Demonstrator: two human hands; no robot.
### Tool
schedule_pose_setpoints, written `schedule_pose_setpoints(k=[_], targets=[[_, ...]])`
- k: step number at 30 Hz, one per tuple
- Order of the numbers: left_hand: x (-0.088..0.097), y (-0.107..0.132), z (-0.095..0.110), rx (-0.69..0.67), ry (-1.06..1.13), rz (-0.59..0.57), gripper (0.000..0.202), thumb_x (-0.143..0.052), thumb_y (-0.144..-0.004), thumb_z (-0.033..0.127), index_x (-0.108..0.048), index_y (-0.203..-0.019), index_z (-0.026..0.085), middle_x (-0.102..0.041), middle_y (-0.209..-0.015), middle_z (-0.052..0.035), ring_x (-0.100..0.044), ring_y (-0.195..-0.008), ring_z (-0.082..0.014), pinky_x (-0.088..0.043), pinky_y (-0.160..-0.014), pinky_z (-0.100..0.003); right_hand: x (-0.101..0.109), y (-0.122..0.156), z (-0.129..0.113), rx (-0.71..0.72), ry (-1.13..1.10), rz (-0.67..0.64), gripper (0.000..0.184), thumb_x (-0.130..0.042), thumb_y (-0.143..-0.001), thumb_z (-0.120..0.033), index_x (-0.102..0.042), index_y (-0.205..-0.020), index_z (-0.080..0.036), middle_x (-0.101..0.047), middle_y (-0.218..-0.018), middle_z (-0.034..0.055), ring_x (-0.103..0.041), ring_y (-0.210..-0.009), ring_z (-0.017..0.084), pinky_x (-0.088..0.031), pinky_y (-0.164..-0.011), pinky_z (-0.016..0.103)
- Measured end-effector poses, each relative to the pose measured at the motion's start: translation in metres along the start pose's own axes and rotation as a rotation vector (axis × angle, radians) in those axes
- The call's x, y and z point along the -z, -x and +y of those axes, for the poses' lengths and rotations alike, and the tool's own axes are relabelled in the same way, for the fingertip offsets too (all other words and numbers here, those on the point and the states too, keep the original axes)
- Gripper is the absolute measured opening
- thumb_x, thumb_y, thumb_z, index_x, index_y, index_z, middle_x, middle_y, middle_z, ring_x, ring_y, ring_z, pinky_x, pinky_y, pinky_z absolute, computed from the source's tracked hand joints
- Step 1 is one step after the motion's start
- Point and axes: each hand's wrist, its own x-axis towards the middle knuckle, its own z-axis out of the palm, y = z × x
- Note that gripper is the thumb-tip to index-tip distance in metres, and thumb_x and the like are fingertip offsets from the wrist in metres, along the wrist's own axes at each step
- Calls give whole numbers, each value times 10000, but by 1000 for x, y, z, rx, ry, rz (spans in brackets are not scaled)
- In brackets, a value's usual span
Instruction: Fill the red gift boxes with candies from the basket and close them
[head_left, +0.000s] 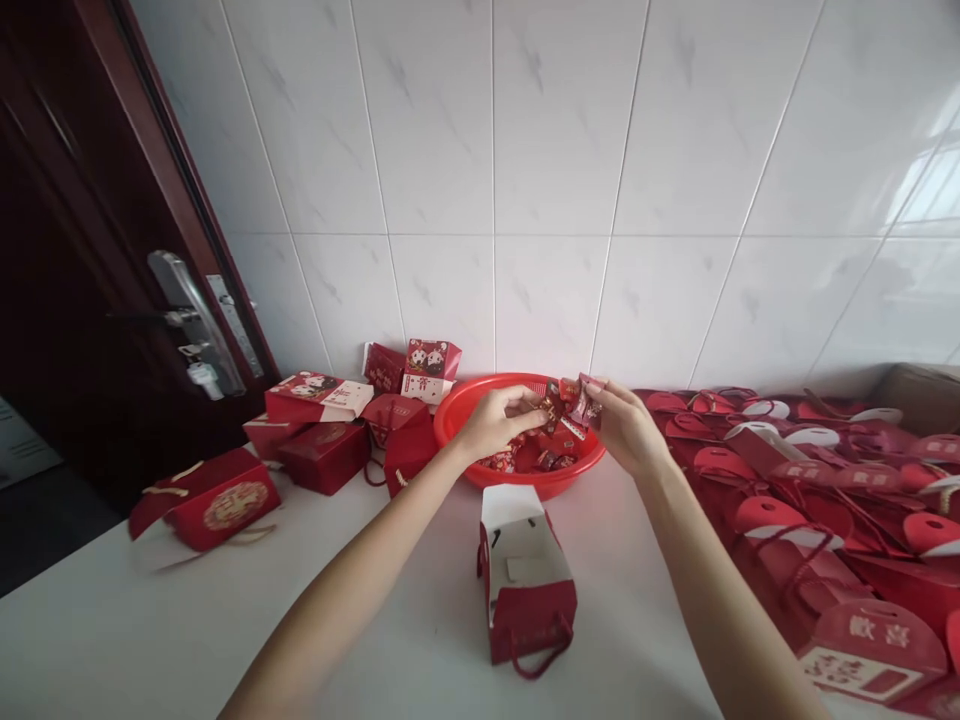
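Both hands are raised over a red plastic basin that has wrapped candies lying in its bottom. My left hand is closed, with a shiny brown-and-gold wrapped candy at its fingertips. Pinched in my right hand are wrapped candies in red and pink wrappers; how many is hard to make out. Nearer to me, between my forearms, an open red gift box stands on the white table. Its pale inside shows, and a dark red cord handle hangs at its front.
Several red gift boxes are grouped on the left, one with a gold round emblem near the table's edge. Many red boxes with cords crowd the right side. A tiled wall rises behind; a dark door stands at left.
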Motion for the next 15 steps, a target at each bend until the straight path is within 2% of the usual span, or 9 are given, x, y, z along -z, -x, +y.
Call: schedule_pose_setpoints(k=[3,5,9,12,15], targets=[[12,32,23,12,-29,15,298,-708,-794,379,-680,-979,147,-722,-975,-67,-675,-898,-211,-536,-809,-315,-17,18,-21,-74,101,-99,165,-816,-717,-308,-712,-778,-194,-653,-710,-6,-573,-629,114,-493,-607,232],[21,50,39,49,-79,-73,290,-710,-803,381,-693,-997,165,-727,-961,-50,-681,-894,-210,-535,-794,-302,-26,31,-33,-134,190,-182,157,-804,-743,-313,-711,-783,-193,-641,-683,-9,-554,-590,106,-470,-569,232],[39,77,62,179,-236,-330,316,-730,-798,367,-736,-1075,215,-750,-980,-24,-688,-891,-200,-502,-767,-252,-39,51,-43,-195,389,-426,149,-777,-792,-297,-728,-877,-185,-663,-686,-10,-564,-577,103,-449,-555,237],[43,87,64,288,-322,-370,285,-757,-767,373,-774,-1022,247,-753,-894,-5,-677,-796,-183,-454,-661,-212,-47,59,-39,-256,530,-603,152,-749,-818,-287,-739,-919,-175,-677,-736,1,-592,-624,114,-457,-567,236],[38,91,56,323,-354,-357,153,-760,-747,377,-782,-808,239,-724,-756,2,-637,-676,-167,-395,-562,-207,-54,62,-33,-246,597,-661,175,-728,-834,-300,-741,-948,-169,-686,-798,21,-605,-681,127,-465,-580,235]])
